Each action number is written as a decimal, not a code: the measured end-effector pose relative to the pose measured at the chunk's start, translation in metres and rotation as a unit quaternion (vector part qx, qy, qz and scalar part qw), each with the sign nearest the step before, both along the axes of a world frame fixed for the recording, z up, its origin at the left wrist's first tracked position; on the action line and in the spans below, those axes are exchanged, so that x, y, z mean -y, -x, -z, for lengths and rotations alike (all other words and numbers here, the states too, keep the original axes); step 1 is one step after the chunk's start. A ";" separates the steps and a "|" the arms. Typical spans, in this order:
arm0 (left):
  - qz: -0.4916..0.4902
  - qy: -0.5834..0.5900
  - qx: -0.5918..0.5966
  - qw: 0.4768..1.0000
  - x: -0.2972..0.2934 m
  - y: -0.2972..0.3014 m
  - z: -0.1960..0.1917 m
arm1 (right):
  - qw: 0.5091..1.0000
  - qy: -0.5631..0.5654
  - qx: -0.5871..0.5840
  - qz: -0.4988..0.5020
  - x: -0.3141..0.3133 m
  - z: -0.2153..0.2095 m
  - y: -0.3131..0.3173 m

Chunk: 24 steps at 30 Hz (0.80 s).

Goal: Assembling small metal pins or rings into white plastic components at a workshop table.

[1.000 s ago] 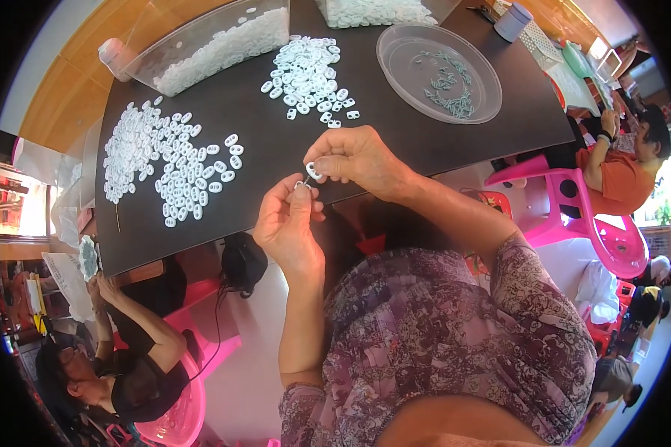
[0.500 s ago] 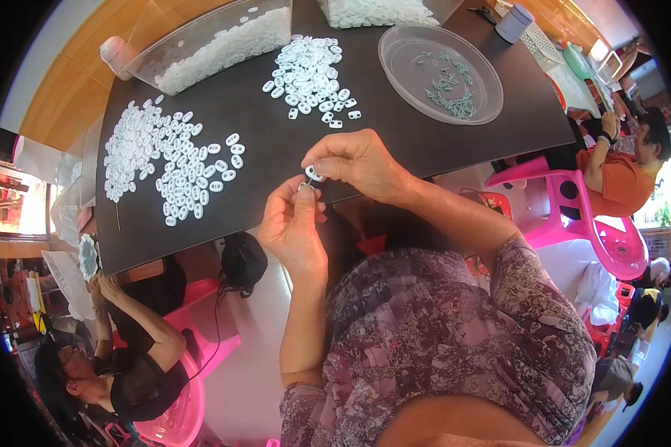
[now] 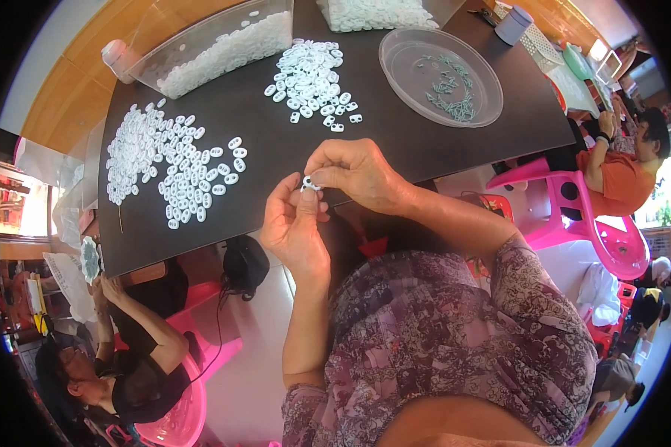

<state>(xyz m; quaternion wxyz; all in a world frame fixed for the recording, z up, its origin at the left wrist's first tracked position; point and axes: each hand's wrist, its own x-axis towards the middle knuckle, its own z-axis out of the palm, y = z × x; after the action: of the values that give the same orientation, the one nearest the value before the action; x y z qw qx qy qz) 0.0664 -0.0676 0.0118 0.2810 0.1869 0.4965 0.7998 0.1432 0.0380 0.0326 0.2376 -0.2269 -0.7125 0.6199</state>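
You held both hands close together just past the near edge of the dark table [image 3: 425, 141]. Your left hand [image 3: 294, 227] pinched a small white oval piece [image 3: 308, 183] between thumb and fingertips, and your right hand [image 3: 358, 173] closed its fingertips on the same piece from above. So both grips were narrow and tight on that one little thing — it sat right between your hands, in the air, not on the table. Holding it up near your chest probably let you see the tiny holes well.

More white pieces lay in a spread pile [image 3: 168, 160] on the left part of the table, and a smaller pile [image 3: 312, 78] lay farther off in the middle. Both seemed to be within your reach. A clear round dish [image 3: 440, 74] with a few small grey-green bits stood on the far right. A clear bin [image 3: 216, 45] of white pieces stood at the far left, and a bag [image 3: 376, 13] of more at the far edge.

The bare dark strip between the piles and the near edge gave your hands room to move — nothing was in the way there. A person in dark clothes [image 3: 119, 357] sat low on the left near a pink stool [image 3: 183, 402], well apart from your hands. Another person in orange [image 3: 619, 167] sat on the right beside a pink chair [image 3: 574, 216].
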 end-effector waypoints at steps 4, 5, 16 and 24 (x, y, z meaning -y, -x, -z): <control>-0.009 -0.007 0.015 1.000 -0.002 -0.001 -0.002 | 0.992 -0.128 -0.010 0.012 0.006 -0.004 0.001; -0.007 -0.010 0.023 1.000 -0.002 -0.002 -0.002 | 0.991 -0.129 -0.011 0.013 0.007 -0.005 -0.001; -0.022 -0.004 0.056 0.998 -0.004 0.000 -0.006 | 0.969 -0.241 -0.048 0.038 0.016 -0.002 -0.003; -0.013 -0.006 0.098 0.995 -0.002 -0.002 -0.012 | 0.924 -0.367 -0.088 0.058 0.009 0.006 -0.007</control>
<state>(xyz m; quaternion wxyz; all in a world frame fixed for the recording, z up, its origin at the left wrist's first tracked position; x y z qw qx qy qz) 0.0682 -0.0656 0.0242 0.3168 0.1025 0.4637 0.8211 0.1503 0.0293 0.0269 0.4013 -0.1097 -0.8521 0.3174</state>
